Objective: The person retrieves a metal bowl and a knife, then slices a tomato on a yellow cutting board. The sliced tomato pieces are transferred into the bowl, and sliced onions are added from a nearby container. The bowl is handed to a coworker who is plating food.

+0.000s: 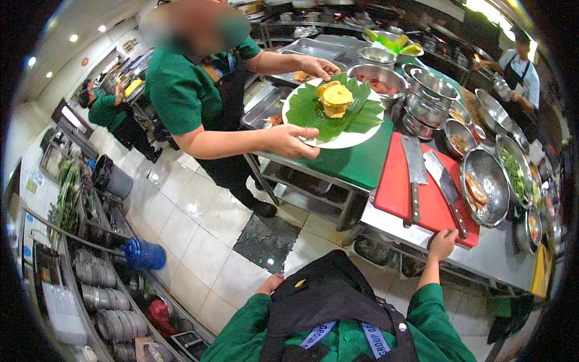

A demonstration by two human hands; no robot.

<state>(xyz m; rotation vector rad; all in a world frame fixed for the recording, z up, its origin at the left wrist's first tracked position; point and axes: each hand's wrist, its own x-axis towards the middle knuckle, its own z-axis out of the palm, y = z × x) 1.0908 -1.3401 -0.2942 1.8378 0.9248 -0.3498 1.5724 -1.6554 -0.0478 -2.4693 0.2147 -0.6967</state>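
Note:
My right hand (pixel 443 243) is curled at the near edge of a red cutting board (pixel 393 192), close to a knife handle; what it grips, if anything, is hidden. On the board lie a cleaver (pixel 415 166) and a chef's knife (pixel 444 184). Beside my dark apron is my left hand (pixel 271 283), its fingers mostly out of sight. Across from me, a co-worker in a green shirt holds a white plate (pixel 369 133) with both hands. Green leaves (pixel 362 114) line that plate, under a molded yellow-orange food mound (pixel 335 99).
Steel bowls (pixel 482 187) of food crowd the table's right side. A green cutting board (pixel 356 160) lies beyond the red one. A dark floor mat (pixel 267 241) lies ahead. Shelves with a blue container (pixel 143 253) and a grey bin (pixel 113 178) stand left. Other people work further back.

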